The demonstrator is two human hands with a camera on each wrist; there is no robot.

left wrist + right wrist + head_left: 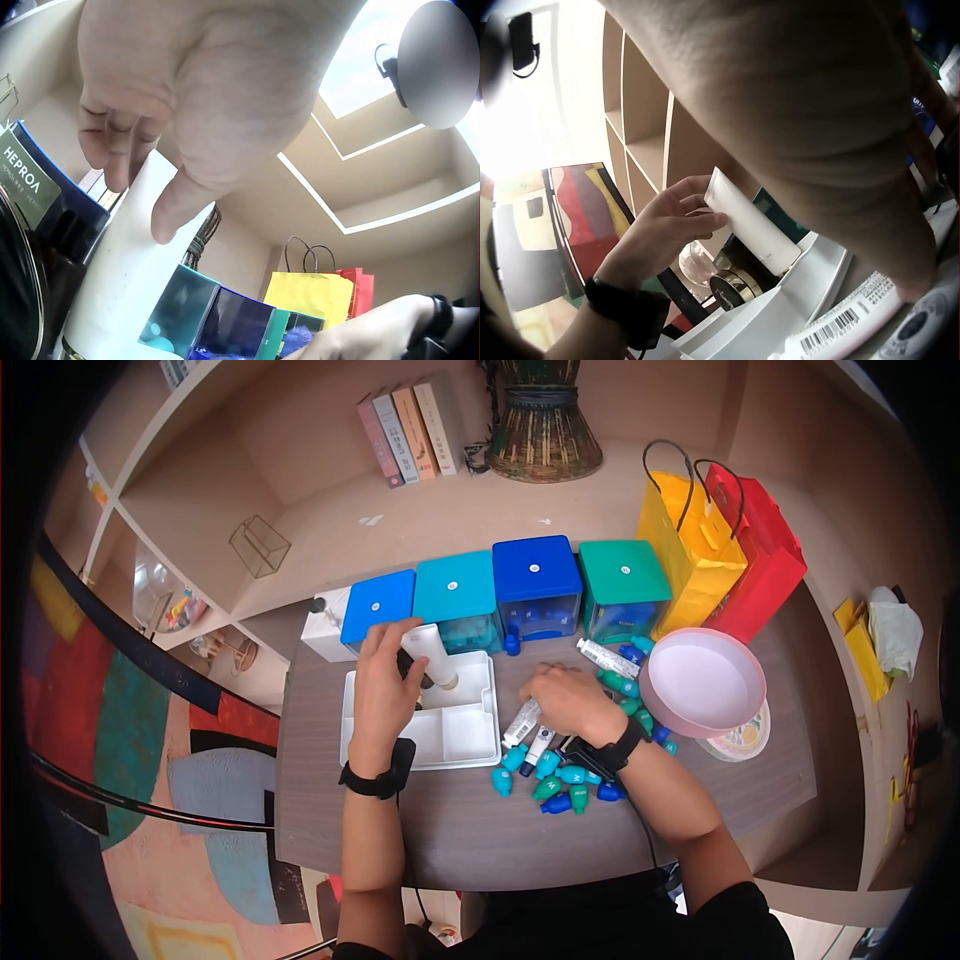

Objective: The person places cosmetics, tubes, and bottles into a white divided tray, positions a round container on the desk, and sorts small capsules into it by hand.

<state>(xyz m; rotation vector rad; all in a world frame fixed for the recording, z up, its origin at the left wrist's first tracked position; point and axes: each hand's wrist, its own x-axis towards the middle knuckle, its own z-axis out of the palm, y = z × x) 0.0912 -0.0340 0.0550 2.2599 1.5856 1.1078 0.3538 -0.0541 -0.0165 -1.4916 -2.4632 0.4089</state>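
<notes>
Dressed in a black short-sleeved top, a person wears matching black wrist straps, each bearing a boxy black camera with a thin dark cable.

Head view downward over desk, wrist views close, left upward, right leftward, white tube shared

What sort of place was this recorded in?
Possibly a living room or study: a shelf holds a row of books, and a colourful abstract panel stands at the left.

Yel. bag by red bag, 4 bks on shelf
</notes>
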